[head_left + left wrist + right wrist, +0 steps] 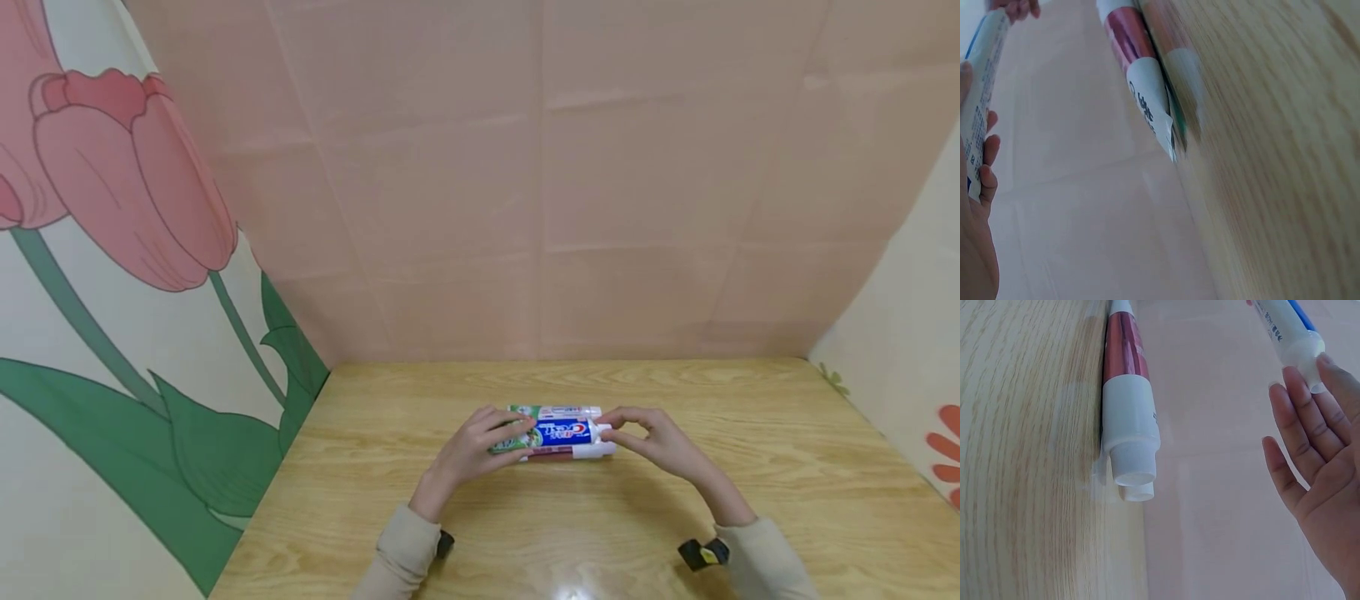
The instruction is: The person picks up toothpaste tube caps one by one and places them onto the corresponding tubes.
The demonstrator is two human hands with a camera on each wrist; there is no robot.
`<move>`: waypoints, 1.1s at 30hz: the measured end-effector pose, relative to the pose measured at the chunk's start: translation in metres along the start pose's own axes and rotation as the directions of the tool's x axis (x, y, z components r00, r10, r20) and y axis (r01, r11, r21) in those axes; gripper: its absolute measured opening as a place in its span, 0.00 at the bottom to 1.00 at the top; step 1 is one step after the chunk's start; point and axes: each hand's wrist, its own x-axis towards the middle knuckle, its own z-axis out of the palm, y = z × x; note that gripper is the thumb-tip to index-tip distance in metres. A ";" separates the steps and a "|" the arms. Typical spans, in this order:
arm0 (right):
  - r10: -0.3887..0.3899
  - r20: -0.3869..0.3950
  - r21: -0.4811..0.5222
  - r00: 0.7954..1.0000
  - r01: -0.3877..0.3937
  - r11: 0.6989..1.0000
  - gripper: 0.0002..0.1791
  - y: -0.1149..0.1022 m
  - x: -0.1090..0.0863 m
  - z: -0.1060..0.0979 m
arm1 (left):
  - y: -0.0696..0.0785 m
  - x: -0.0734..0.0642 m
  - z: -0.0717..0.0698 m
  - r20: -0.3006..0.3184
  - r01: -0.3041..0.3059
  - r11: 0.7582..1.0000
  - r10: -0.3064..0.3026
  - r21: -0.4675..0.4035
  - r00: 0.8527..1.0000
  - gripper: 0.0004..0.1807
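Observation:
My left hand (474, 446) grips a blue, white and green toothpaste tube (564, 432) by its flat end. At the other end, my right hand (660, 440) pinches the white cap (1305, 370) between thumb and fingertips, its other fingers spread. The right wrist view shows this tube raised above the table. Below it in the head view, a toothpaste tube with a red band (1125, 347) and white ends lies on the wood, nearer me. Another tube (573, 411), with a white cap, lies on the far side, partly covered by the held one.
The wooden table (337, 517) runs back to a pink cloth wall (450, 208). A tulip-printed panel (127, 183) borders the left side, a pale panel (900, 333) the right. Small black cameras (703, 553) sit at both wrists by the beige sleeves (405, 542).

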 end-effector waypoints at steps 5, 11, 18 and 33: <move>-0.006 0.027 0.054 1.000 0.005 0.999 0.09 0.003 -0.001 -0.001 | 0.001 0.001 0.000 0.000 -0.016 1.000 0.016 0.011 1.000 0.25; 0.007 0.029 0.020 1.000 -0.008 1.000 0.09 0.003 -0.001 0.000 | 0.002 0.003 0.000 -0.008 -0.021 1.000 0.021 0.015 1.000 0.28; -0.002 0.046 -0.028 0.999 0.004 1.000 0.11 -0.015 0.001 -0.003 | 0.003 0.003 0.001 0.006 -0.016 0.999 0.016 0.031 1.000 0.27; -0.029 0.047 0.051 0.998 0.027 0.998 0.20 0.003 0.000 0.003 | 0.005 0.006 -0.001 0.006 -0.023 0.999 0.023 0.037 1.000 0.23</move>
